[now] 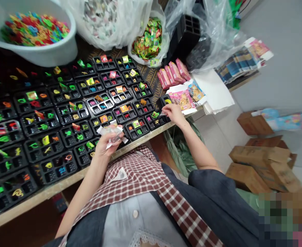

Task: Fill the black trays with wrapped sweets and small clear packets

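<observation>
My left hand [105, 145] is closed around several small white packets [111, 129], held over the front row of black compartment trays. My right hand [174, 113] is at the right end of that row, its thumb and fingers pinched together; what is between them is too small to make out. Just beside those fingertips lies a black tray [154, 120] with a green sachet and a small yellow piece in its compartments. Another black tray [164, 100], partly hidden by my right hand, shows a yellow-green piece. Near my left hand is a tray [137, 129] with small coloured pieces.
Many more filled trays [44, 145] cover the table leftward. Behind them stand a tub [50, 53] of coloured plastic pieces, a bag of white packets [99, 20] and a bag of green sachets [148, 39]. Pink boxes [175, 72] and printed cards [184, 99] lie right; cartons [258, 164] sit on the floor.
</observation>
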Motion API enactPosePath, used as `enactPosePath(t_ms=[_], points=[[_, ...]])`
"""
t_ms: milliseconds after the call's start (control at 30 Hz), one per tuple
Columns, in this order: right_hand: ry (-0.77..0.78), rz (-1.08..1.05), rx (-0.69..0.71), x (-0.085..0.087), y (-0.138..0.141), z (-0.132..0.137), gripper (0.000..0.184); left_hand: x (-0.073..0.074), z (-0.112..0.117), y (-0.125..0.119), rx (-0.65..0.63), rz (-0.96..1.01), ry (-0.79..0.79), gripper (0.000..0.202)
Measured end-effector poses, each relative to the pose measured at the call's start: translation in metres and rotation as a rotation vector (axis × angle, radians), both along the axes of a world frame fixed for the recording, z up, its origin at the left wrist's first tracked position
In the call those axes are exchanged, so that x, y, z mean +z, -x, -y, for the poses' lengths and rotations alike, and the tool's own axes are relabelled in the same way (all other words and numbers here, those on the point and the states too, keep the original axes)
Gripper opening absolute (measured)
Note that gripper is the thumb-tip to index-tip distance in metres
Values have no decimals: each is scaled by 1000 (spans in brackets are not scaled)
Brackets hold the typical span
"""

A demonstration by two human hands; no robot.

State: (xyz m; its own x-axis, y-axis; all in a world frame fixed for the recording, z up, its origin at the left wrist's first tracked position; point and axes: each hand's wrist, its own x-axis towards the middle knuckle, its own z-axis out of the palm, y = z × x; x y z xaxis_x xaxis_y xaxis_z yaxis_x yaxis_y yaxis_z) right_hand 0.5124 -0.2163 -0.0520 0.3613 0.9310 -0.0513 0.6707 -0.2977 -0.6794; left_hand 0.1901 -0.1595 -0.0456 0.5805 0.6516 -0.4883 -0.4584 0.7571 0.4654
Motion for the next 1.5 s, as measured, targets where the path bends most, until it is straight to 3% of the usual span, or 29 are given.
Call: enactPosePath(t_ms=[100,200,333,433,533,667,833,967,1067,1233,1367,1433,1500], points=[[198,245,70,-2,1,3,16,-4,3,0,-16,-17,-25,31],[336,361,57,-6,8,4,13,-6,6,-3,-26,-41,-38,32],[338,377,50,-6,15,6,17,-5,8,-5,-49,-101,-86,31],[241,358,33,1,29,6,19,-3,12,-6,-95,-196,-180,29],[79,91,65,7,63,3,23,-1,17,-8,-188,-253,-304,28],[-3,-475,266,3,122,-4,31,0,22,-11,-304,-290,-476,23],[-77,-633,196,-9,158,-11,36,-5,22,-9,-318,-381,-588,20],[-177,-562,73,-4,139,-13,36,-9,21,-8,-283,-351,-637,18],[-232,-278,-11,-1,102,-12,27,-12,21,-7,-274,-354,-678,16],[17,202,26,-18,50,1,17,-17,22,-7,-291,-346,-706,16],[119,294,45,-34,45,8,13,-15,23,-10,-338,-335,-724,16],[70,274,19,-33,53,8,10,-12,24,-11,-359,-333,-729,15],[-39,192,-1,-26,69,5,20,-9,25,-13,-386,-331,-742,14]])
